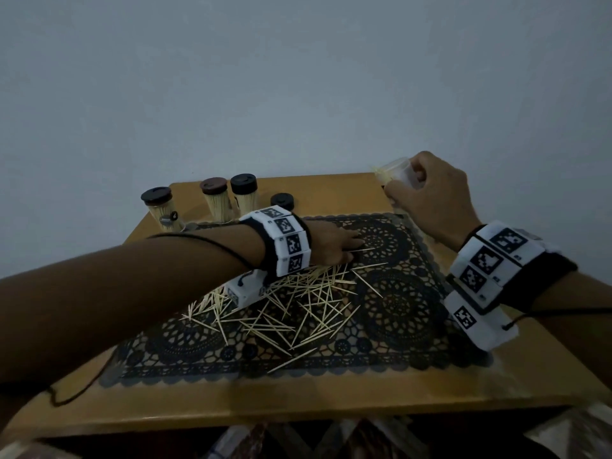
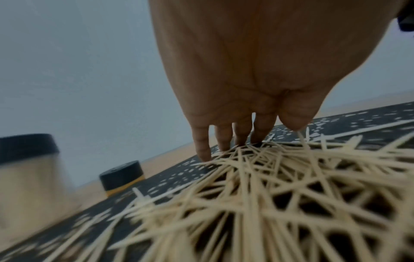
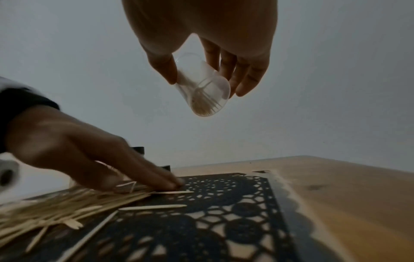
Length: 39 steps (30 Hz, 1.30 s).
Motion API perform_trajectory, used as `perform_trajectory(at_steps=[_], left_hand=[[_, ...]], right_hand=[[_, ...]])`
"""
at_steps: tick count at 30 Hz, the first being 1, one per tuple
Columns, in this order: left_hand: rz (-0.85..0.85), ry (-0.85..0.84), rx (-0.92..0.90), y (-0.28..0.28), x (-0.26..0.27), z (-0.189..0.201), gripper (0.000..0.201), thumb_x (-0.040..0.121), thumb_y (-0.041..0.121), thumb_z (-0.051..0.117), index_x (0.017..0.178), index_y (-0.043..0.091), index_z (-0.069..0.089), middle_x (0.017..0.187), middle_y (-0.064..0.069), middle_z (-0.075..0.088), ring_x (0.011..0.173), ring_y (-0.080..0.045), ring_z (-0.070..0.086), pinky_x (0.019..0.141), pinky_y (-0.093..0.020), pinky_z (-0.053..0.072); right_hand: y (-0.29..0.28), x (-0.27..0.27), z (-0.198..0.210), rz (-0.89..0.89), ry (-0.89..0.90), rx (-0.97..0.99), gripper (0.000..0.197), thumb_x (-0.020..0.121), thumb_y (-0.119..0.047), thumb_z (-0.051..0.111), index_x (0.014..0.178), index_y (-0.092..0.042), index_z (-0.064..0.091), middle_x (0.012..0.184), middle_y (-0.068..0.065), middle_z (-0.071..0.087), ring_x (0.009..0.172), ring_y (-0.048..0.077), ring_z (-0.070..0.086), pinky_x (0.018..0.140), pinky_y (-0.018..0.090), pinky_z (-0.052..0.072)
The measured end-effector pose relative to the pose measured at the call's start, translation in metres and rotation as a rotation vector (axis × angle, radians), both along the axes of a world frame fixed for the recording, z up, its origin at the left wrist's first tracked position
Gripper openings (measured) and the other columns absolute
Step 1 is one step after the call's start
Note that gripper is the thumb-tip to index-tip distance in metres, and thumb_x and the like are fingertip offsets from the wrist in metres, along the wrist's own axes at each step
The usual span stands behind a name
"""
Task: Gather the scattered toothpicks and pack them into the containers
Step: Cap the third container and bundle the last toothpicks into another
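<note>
Your left hand (image 1: 334, 248) reaches across the black lace mat (image 1: 397, 303) on the wooden worktop (image 1: 331, 402), its fingers (image 2: 202, 147) nearly straight and close together, tips pressed down at the far edge of the toothpicks (image 1: 291, 309). The toothpicks lie loose and crisscrossed over the middle and left of the mat, some under your left wrist, a few stragglers apart toward the near edge.

Your right hand (image 1: 430, 193) is raised over the far right corner of the worktop, thumb on one side and fingers (image 3: 237, 74) on the other, clamped round a small clear cup (image 3: 201, 86). The cup is tilted, and a small bunch of toothpicks sits inside it, their tips poking out past the rim in the head view.

Along the far left edge of the worktop stand three capped jars (image 1: 217, 200) packed with toothpicks, well apart from your right hand. A loose black cap (image 1: 282, 201) sits just beside them, behind your left wrist. Your left forearm crosses in front of the jars and covers part of the pile. A thin black cable (image 1: 76, 389) trails from that arm onto the near left of the worktop. A plain pale wall (image 1: 298, 77) rises behind.
</note>
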<state>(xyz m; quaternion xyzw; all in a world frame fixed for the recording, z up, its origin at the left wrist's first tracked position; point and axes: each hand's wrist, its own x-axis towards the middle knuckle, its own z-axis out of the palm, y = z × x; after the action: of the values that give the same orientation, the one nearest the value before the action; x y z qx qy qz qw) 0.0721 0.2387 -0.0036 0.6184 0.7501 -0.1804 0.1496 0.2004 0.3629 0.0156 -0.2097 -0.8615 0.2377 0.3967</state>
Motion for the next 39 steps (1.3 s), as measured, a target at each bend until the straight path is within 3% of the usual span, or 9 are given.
perform_trajectory(at_steps=[4,8,13,17,24,30,33,35,39], left_hand=[[-0.063,-0.002,0.053,-0.038,-0.006,0.011,0.043,0.104,0.022,0.031,0.145,0.011,0.039,0.156,-0.003,0.028,0.137,-0.025,0.036,0.111,-0.033,0.029],[-0.084,0.017,0.16,-0.049,-0.012,0.013,0.036,0.101,0.03,0.037,0.122,0.012,0.06,0.126,-0.008,0.06,0.113,-0.028,0.055,0.096,-0.045,0.045],[-0.164,0.005,0.206,-0.016,0.03,0.007,0.054,0.101,0.039,0.038,0.151,0.022,0.025,0.157,-0.007,0.023,0.143,-0.026,0.022,0.115,-0.047,0.023],[-0.15,0.005,0.044,-0.002,0.045,-0.005,0.062,0.1,0.049,0.033,0.153,0.033,0.006,0.162,0.0,0.0,0.148,-0.025,0.003,0.118,-0.051,0.013],[-0.274,0.117,0.095,-0.036,0.025,0.004,0.046,0.101,0.032,0.042,0.144,0.017,0.042,0.151,-0.003,0.038,0.125,-0.026,0.048,0.104,-0.04,0.04],[-0.303,0.192,0.215,-0.054,0.009,0.001,0.054,0.088,0.041,0.028,0.096,0.011,0.071,0.099,-0.009,0.069,0.088,-0.029,0.063,0.079,-0.041,0.053],[-0.339,0.1,0.316,-0.05,0.023,-0.003,0.041,0.095,0.032,0.043,0.128,0.013,0.057,0.128,-0.011,0.057,0.117,-0.028,0.052,0.098,-0.044,0.045],[-0.357,0.035,0.236,-0.05,0.041,-0.01,0.059,0.098,0.037,0.043,0.15,0.016,0.027,0.155,-0.011,0.028,0.141,-0.025,0.027,0.114,-0.042,0.029],[-0.372,0.118,0.074,-0.057,0.049,-0.025,0.069,0.101,0.047,0.025,0.153,0.009,0.001,0.16,-0.011,-0.005,0.148,-0.022,0.001,0.116,-0.043,0.024]], right_hand=[[0.005,0.007,-0.001,0.016,-0.048,0.005,0.028,0.079,-0.03,0.071,0.084,-0.012,0.05,0.071,-0.009,0.046,0.063,0.012,0.041,0.052,0.02,0.031],[0.005,0.011,-0.002,0.019,-0.047,0.012,0.028,0.079,-0.03,0.071,0.084,-0.011,0.051,0.072,-0.006,0.048,0.066,0.016,0.043,0.053,0.021,0.032],[0.006,0.012,0.0,0.009,-0.013,-0.003,0.028,0.079,-0.029,0.071,0.082,-0.012,0.049,0.07,-0.009,0.046,0.067,0.015,0.043,0.054,0.022,0.033],[-0.001,0.005,-0.009,0.03,0.01,-0.047,0.028,0.077,-0.03,0.072,0.081,-0.015,0.05,0.07,-0.011,0.047,0.067,0.014,0.044,0.058,0.029,0.036],[-0.019,-0.006,-0.015,0.139,-0.023,0.008,0.027,0.079,-0.034,0.073,0.09,-0.016,0.057,0.078,-0.008,0.057,0.064,0.002,0.049,0.055,0.014,0.039],[-0.025,-0.01,-0.01,0.156,-0.002,0.028,0.027,0.079,-0.035,0.073,0.087,-0.015,0.056,0.073,-0.012,0.057,0.063,0.006,0.052,0.053,0.017,0.039],[-0.024,-0.011,-0.007,0.156,0.002,0.041,0.031,0.079,-0.036,0.073,0.091,-0.01,0.06,0.082,0.0,0.066,0.071,0.018,0.061,0.059,0.03,0.049],[-0.023,-0.01,-0.006,0.15,0.005,0.038,0.031,0.08,-0.035,0.073,0.092,-0.01,0.061,0.084,0.0,0.067,0.072,0.018,0.062,0.061,0.031,0.05],[-0.023,-0.009,-0.006,0.15,-0.001,0.035,0.031,0.08,-0.036,0.072,0.094,-0.01,0.061,0.084,-0.002,0.065,0.073,0.016,0.06,0.062,0.027,0.048]])
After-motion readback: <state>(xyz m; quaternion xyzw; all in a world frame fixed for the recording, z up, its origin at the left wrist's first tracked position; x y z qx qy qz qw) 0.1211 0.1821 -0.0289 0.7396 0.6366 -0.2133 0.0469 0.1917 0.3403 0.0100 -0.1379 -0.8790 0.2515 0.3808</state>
